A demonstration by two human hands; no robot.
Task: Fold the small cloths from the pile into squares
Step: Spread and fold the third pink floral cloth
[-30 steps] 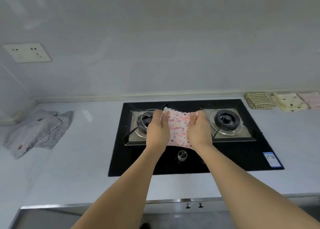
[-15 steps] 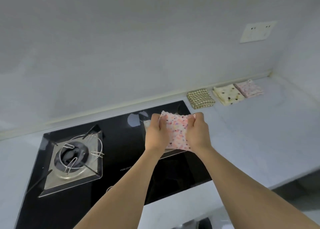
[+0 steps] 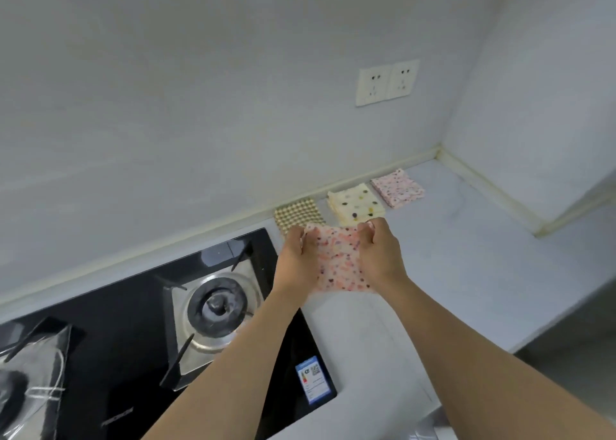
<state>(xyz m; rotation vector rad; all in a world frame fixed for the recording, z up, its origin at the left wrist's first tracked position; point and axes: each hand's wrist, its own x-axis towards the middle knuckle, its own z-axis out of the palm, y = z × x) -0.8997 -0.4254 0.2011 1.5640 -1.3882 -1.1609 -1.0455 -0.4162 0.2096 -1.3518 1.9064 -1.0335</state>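
I hold a folded pink cloth with coloured spots [image 3: 338,261] in the air above the counter, just right of the hob. My left hand [image 3: 295,259] grips its left edge and my right hand [image 3: 380,256] grips its right edge, fingers curled over the top corners. Three folded cloths lie in a row against the back wall: a brown checked one [image 3: 298,213], a cream one with dots [image 3: 355,206] and a pink speckled one [image 3: 397,188]. The unfolded pile is out of view.
A black glass gas hob [image 3: 140,333] with a steel burner [image 3: 216,308] fills the lower left. The pale counter [image 3: 466,273] runs right into a wall corner. A double wall socket [image 3: 386,82] sits above the folded cloths.
My view has swung to the right, and both hands have carried the pink spotted cloth from over the hob towards the row of folded cloths. The grip has not changed.
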